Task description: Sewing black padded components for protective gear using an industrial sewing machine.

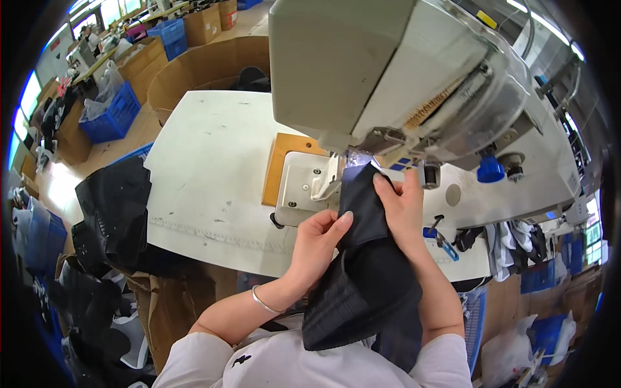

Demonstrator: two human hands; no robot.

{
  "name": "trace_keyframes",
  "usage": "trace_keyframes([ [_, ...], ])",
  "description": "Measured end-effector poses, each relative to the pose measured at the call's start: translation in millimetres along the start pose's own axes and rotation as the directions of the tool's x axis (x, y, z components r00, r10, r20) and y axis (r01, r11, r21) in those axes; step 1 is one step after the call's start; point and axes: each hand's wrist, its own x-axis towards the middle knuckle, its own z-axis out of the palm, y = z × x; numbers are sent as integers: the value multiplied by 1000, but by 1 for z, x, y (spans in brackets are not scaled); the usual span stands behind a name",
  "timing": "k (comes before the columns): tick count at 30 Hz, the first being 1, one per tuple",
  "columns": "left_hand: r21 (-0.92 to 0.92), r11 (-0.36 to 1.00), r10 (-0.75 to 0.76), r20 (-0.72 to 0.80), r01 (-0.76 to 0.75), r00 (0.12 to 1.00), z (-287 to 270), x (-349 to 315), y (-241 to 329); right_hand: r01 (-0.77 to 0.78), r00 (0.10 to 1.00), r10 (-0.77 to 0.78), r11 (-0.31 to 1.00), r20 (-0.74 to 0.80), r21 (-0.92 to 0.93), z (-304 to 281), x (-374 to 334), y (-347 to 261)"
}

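Observation:
A piece of black fabric (369, 278) hangs from both my hands, its upper end lying at the needle area of a large sewing machine (336, 64). My left hand (320, 242) pinches the fabric's left edge, thumb on top. Higher up, my right hand (401, 207) grips the right edge close under the machine head, thumb pressed on the cloth. The lower part of the fabric folds over and drapes down against my white shirt. A white metal guide (326, 184) stands just left of the fabric's upper end. The needle itself is hidden.
Stacked black pieces (116, 207) hang over the white table's (213, 168) left edge. Blue-handled thread snips (446, 246) lie on the right of the table. Behind it stands a large cardboard box (207, 64). Blue crates (113, 113) and bags crowd the floor on the left.

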Motion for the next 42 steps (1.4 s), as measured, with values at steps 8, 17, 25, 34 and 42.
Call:
trace_keyframes([
  [8,176,971,151,69,-161,986,-17,34,13,-208,978,198,938,-61,-277,1,18,15],
  [17,691,645,314,150,-326,938,-122,42,76,76,992,-114,891,-58,-447,-7,21,1],
  [25,651,-657,366,-167,381,916,-402,-2,212,144,988,-156,909,3,-391,6,29,16],
  [34,769,-574,495,52,281,868,-376,-16,215,142,988,-153,901,5,-410,3,26,7],
  [42,985,-128,642,-4,112,766,-319,-75,338,16,998,-43,862,-43,-506,-2,20,13],
])
